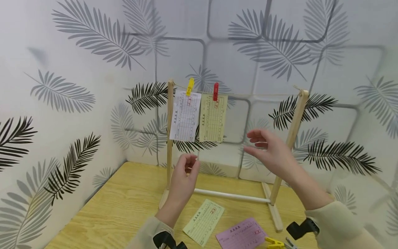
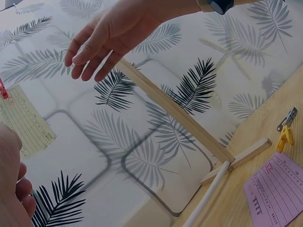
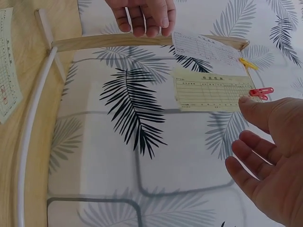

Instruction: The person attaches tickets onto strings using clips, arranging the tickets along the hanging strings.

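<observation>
A white printed slip (image 1: 185, 117) hangs from a string by a yellow clothespin (image 1: 190, 86). Beside it a pale green slip (image 1: 213, 119) hangs from a red clothespin (image 1: 216, 91). Just below these slips my left hand (image 1: 183, 178) is raised, its fingers loosely bent and holding nothing. Farther right, in front of the rack's right post, my right hand (image 1: 273, 152) hovers with relaxed fingers and nothing in them. In the right wrist view, both my right hand (image 3: 279, 156) and my left hand (image 3: 142, 14) appear apart from the hanging slips.
On the wooden table (image 1: 109, 200) lie another green slip (image 1: 204, 221) and a pink slip (image 1: 242, 233). A yellow clothespin (image 1: 274, 242) and a grey one (image 1: 291, 243) are at the pink slip's right. The rack has wooden posts (image 1: 295, 121) and a white bottom bar (image 1: 231, 195).
</observation>
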Demonstrator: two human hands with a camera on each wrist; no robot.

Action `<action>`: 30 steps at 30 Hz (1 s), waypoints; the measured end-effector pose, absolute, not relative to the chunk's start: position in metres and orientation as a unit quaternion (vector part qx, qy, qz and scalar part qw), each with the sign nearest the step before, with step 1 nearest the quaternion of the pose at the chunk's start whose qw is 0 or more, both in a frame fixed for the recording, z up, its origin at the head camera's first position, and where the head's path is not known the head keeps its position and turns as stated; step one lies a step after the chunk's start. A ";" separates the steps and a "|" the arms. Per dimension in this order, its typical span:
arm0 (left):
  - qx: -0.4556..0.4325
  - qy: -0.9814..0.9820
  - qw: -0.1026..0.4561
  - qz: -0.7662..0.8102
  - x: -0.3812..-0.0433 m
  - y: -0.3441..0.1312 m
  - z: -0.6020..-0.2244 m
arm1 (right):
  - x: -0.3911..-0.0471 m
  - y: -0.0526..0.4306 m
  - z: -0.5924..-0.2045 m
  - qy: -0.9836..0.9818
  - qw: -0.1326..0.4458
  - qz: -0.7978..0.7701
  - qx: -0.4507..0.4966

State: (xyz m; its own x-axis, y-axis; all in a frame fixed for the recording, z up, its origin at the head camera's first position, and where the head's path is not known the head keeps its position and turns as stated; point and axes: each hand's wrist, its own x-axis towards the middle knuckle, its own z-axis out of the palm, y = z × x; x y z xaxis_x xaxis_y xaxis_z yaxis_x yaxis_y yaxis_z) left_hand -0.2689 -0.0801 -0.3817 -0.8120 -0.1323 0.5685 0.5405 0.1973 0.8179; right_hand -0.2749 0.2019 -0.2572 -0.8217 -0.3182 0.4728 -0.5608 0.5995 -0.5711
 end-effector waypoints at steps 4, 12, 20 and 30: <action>-0.139 -0.733 0.271 -0.608 -0.267 -0.081 -0.390 | -0.269 0.210 -0.274 -0.881 0.151 0.381 0.239; -0.135 -0.758 0.258 -0.584 -0.265 -0.083 -0.409 | -0.261 0.224 -0.312 -0.877 0.140 0.404 0.222; -0.117 -0.794 0.221 -0.554 -0.259 -0.086 -0.428 | -0.254 0.237 -0.346 -0.879 0.118 0.418 0.198; -0.113 -0.825 0.196 -0.519 -0.256 -0.089 -0.455 | -0.246 0.252 -0.384 -0.877 0.121 0.428 0.181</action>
State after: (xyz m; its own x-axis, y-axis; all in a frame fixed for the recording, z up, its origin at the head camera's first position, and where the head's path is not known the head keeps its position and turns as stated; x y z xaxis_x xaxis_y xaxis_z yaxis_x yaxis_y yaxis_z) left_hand -0.2557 -0.0893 -0.4550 -0.8976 -0.0175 0.4405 0.3894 0.4369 0.8109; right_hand -0.2461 0.2523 -0.3839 -0.9050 -0.2147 0.3672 -0.4216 0.5676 -0.7071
